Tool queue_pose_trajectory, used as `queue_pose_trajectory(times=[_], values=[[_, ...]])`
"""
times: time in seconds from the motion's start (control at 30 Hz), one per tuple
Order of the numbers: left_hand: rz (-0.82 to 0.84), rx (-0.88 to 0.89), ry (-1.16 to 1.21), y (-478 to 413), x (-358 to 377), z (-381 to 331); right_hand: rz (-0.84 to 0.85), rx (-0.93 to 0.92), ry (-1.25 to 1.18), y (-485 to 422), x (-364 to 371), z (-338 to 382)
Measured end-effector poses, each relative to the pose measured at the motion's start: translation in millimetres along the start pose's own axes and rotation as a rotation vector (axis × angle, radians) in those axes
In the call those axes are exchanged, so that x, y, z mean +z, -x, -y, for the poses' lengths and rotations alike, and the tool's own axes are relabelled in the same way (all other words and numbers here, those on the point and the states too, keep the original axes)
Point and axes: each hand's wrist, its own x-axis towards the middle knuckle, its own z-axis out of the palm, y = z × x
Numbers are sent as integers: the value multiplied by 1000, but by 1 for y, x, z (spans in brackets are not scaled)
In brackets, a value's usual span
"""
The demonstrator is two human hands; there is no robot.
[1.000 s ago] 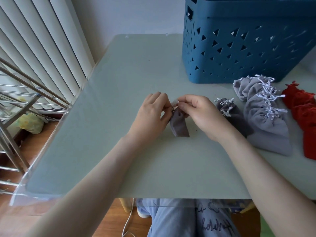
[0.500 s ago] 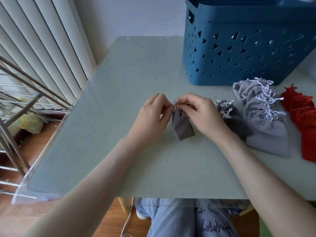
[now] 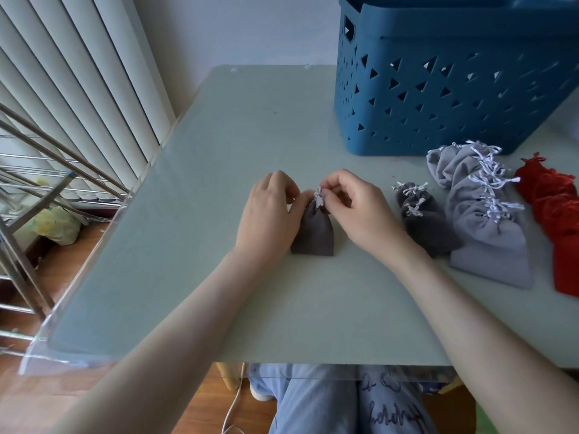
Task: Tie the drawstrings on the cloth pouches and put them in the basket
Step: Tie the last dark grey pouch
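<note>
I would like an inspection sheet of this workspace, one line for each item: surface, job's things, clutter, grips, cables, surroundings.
Surface: pale green table, carrying the basket and the pouches.
Job's things: dark grey pouch on the table between the hands, white drawstring at its neck; blue basket far right; dark grey pile, light grey pile and red pile of pouches in front of it.
Clutter: yellow-green bag on the floor, left.
Grips: left hand holds the pouch's neck; right hand pinches the drawstring.
Cables: white cable below the table's near edge.
Surroundings: vertical blinds, metal rack, wooden floor.
</note>
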Motion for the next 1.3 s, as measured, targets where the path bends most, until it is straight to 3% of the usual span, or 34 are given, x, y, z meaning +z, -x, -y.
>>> queue_pose_trajectory(times=[0.13,0.5,0.6,0.77,1.03,1.13,1.3], values=[[21,158,27,0,2,-1,14,11,-24,-2,2,-2],[21,280,-16,0,1,-1,9,28,1,0,2,1],[21,267,11,1,2,0,4,52,-32,0,2,3],[28,210,88,3,-1,-2,105,73,-344,2,-5,10],[33,20,342,4,-9,-13,118,20,-294,-1,-8,9],[62,76,404,2,-13,-13,113,38,-324,0,-9,10],[84,279,271,2,-9,-7,66,58,-359,0,-11,11]])
